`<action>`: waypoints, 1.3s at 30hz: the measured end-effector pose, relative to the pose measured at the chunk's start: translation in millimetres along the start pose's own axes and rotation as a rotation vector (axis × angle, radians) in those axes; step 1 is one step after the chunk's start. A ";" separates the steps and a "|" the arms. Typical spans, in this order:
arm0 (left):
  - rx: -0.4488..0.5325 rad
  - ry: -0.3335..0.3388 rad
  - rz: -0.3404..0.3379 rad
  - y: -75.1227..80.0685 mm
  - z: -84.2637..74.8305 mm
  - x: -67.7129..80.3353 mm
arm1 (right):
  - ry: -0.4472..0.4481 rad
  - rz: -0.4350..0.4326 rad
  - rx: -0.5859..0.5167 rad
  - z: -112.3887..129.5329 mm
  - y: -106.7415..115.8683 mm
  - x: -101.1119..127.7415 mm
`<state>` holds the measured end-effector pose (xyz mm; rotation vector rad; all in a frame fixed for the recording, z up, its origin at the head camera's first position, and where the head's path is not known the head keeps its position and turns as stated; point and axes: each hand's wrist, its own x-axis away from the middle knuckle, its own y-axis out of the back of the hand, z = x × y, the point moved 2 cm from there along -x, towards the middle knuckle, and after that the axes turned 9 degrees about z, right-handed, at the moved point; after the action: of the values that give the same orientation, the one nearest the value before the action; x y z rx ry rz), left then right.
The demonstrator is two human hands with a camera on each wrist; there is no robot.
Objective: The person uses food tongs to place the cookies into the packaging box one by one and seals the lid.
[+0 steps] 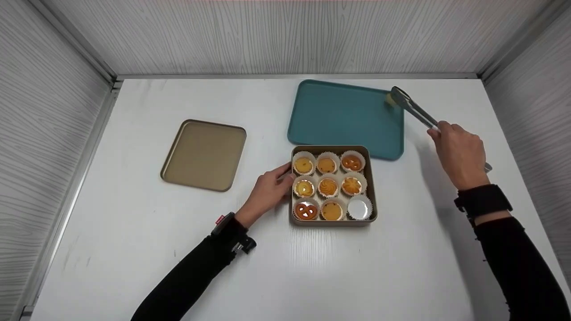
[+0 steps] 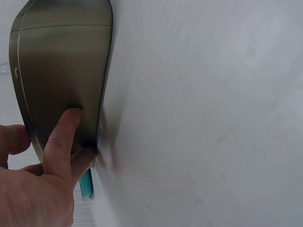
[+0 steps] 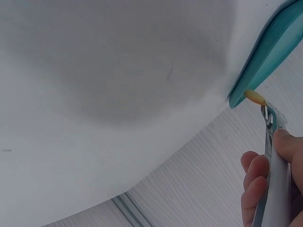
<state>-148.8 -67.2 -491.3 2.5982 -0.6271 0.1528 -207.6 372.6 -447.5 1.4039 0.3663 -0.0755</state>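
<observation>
A gold square tin (image 1: 330, 224) holds several white paper cups with cookies in them. The front right paper cup (image 1: 359, 207) shows its bare white bottom. Against the tin's left wall rests my left hand (image 1: 270, 189), its fingers extended along the side in the left wrist view, with the thumb by the rim. My right hand (image 1: 461, 154) grips a pair of grey metal tongs (image 1: 417, 111). Between the tong tips is a small yellowish cookie (image 3: 254, 97), over the back right corner of the teal tray (image 1: 343, 118).
A shallow gold lid or tray (image 1: 205, 154) lies on the white table (image 1: 111, 223) to the left. The teal tray sits just behind the tin. Grey wood-grain panels (image 1: 294, 35) border the table at the back and both sides.
</observation>
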 end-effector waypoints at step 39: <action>0.043 0.018 0.000 -0.5 -0.6 0.5 | 0.048 0.143 -0.446 26.4 68.8 97.5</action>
<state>-148.2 -66.7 -490.9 2.6350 -0.6245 0.1922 -92.0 374.9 -407.7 0.9876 0.2989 0.1505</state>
